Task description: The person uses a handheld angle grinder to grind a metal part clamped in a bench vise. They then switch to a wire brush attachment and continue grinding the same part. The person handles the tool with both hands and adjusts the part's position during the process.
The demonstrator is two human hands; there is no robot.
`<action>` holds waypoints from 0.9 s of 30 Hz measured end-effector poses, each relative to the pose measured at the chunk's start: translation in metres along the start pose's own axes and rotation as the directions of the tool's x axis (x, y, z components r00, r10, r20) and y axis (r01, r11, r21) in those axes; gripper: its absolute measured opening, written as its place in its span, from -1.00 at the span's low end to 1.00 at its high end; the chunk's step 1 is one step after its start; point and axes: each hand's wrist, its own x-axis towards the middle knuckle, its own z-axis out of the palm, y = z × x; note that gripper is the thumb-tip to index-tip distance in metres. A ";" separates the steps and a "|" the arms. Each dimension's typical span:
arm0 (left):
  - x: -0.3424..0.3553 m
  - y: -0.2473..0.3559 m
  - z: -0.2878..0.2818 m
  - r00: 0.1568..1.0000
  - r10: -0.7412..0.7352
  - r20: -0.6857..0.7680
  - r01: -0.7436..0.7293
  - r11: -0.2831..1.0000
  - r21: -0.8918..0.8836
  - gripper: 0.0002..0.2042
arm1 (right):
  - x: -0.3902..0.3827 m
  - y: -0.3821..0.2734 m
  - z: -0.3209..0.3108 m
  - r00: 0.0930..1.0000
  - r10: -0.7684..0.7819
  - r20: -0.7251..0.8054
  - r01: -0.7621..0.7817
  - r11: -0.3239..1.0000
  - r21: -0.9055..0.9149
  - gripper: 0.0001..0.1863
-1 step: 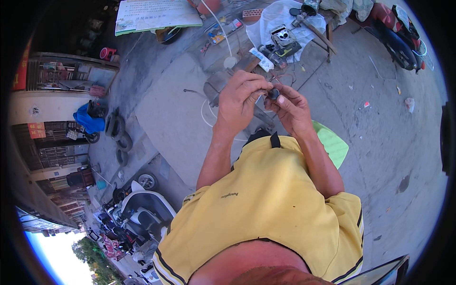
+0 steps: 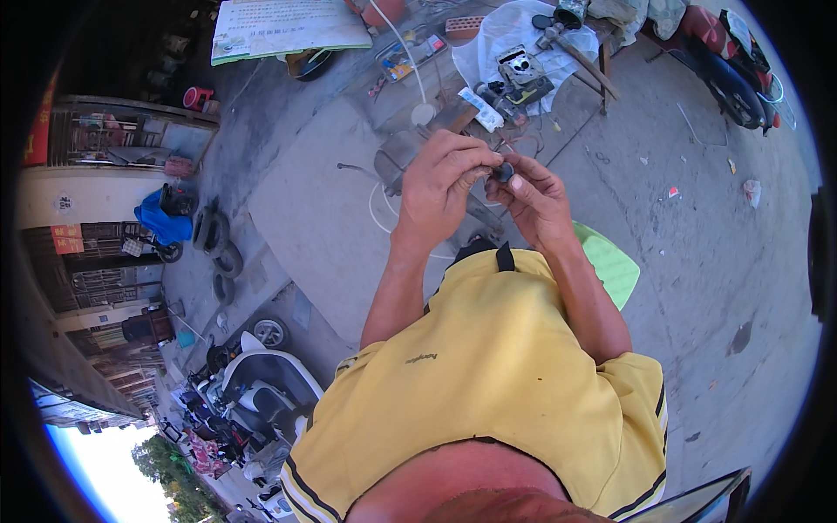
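Observation:
In front of my chest, both hands meet at a small dark part with a round, disc-like face [image 2: 503, 173]. Its exact kind is too small to tell. My right hand [image 2: 540, 202] pinches the part between thumb and fingers. My left hand [image 2: 443, 179] has its fingers bent and closed at the part's left side; whatever lies inside its grip is hidden. Just beyond them, on the ground, lie a grey metal cylinder-like body [image 2: 394, 159] and a white and blue tube or packet [image 2: 481, 108].
A metal engine part [image 2: 523, 74] rests on a white plastic sheet [image 2: 475, 54], near a hammer [image 2: 580, 59]. A green stool [image 2: 606, 264] stands by my right side. Tyres [image 2: 225, 260] and a white scooter [image 2: 266, 383] are at the left, a motorcycle [image 2: 732, 87] at the far right.

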 end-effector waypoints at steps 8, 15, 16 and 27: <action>-0.004 -0.005 -0.008 0.999 0.026 -0.045 -0.028 0.998 -0.056 -0.78 | 0.008 0.007 0.013 0.994 -0.096 -0.059 0.096 0.995 0.007 -0.52; -0.002 -0.009 -0.014 0.998 0.063 -0.022 -0.064 0.994 -0.090 -0.77 | 0.011 0.014 0.014 0.984 -0.151 -0.092 0.152 0.988 -0.001 -0.54; -0.002 -0.010 -0.015 0.998 0.069 -0.011 -0.070 0.994 -0.088 -0.78 | 0.010 0.016 0.014 0.985 -0.143 -0.095 0.144 0.990 0.002 -0.54; -0.003 -0.018 -0.036 0.975 -0.209 0.076 0.217 0.969 -0.120 -0.88 | 0.013 0.045 0.013 0.994 -0.046 -0.104 0.051 0.997 0.051 -0.58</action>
